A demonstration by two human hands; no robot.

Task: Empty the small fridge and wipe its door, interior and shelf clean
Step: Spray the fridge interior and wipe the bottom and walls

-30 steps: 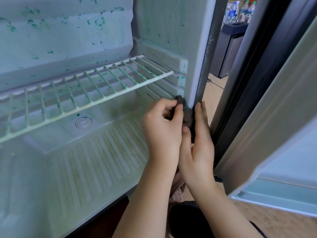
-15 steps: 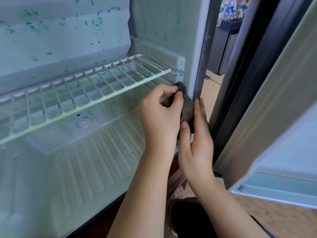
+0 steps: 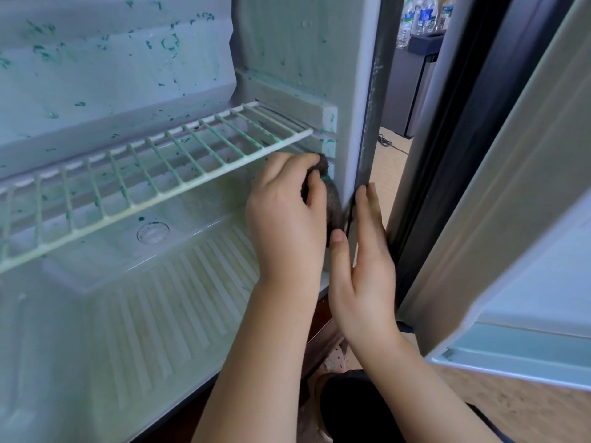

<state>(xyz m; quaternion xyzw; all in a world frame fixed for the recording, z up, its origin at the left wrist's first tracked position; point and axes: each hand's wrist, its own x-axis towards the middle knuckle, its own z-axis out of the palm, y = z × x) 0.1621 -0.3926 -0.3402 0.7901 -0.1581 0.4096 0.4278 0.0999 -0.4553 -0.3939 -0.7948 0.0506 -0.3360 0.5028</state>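
Two hands meet at the fridge wall. Under the wire shelf the left hand grips a dark cloth; the right hand lies flat, fingers straight, beside it.

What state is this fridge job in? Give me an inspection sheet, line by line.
Surface: fridge floor is ribbed, bare and yellowed with grime; back wall is flecked green.
Job's things: wire shelf is in place and green-stained; dark scouring pad is against the right inner wall; door is open.
Clutter: nothing seen.
Hands: left hand grips the pad; right hand rests on the fridge's front edge, fingers straight.
Cables: one cable lies on the floor behind the fridge.
Surroundings: water bottles stand on a dark cabinet.
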